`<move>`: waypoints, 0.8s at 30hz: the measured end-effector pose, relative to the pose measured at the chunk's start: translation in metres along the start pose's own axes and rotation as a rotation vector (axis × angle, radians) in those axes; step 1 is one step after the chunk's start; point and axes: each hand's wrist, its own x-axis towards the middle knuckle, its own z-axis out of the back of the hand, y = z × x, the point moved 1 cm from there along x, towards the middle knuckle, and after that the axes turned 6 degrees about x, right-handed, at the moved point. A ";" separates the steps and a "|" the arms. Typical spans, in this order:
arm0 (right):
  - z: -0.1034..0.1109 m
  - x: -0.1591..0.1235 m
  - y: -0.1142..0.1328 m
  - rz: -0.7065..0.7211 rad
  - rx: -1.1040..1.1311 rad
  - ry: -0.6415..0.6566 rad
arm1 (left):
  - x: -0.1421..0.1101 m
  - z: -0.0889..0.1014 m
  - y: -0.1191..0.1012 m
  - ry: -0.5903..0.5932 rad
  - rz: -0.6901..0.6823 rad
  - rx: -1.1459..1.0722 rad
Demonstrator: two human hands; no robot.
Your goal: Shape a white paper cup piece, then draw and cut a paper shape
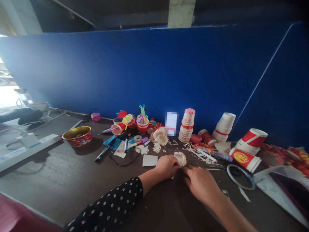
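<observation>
Between my hands, near the middle of the table, is a small cream paper piece (pixel 180 159) with a scalloped rim. My left hand (pixel 167 166) is closed, its fingertips gripping the piece's left lower edge. My right hand (pixel 200 181) has its fingers bent together close to the piece's lower edge; what is in them, if anything, is hidden. A white square of paper (pixel 150 160) lies left of my left hand. Just beyond, more scalloped cream paper pieces (pixel 160 136) are heaped among cut scraps. Scissors (pixel 216 166) lie right of my right hand.
Decorated paper cups (pixel 143 125) and a stack of paper cups (pixel 187 127) stand toward the blue partition (pixel 135 71). A red-and-gold bowl (pixel 78 138) and a white power strip (pixel 29 149) are on the left. A tape ring (pixel 229 177) and more cups (pixel 253 140) are on the right.
</observation>
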 end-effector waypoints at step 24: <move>0.000 0.003 -0.001 -0.002 -0.038 0.028 | -0.004 -0.003 0.004 -0.058 -0.082 -0.054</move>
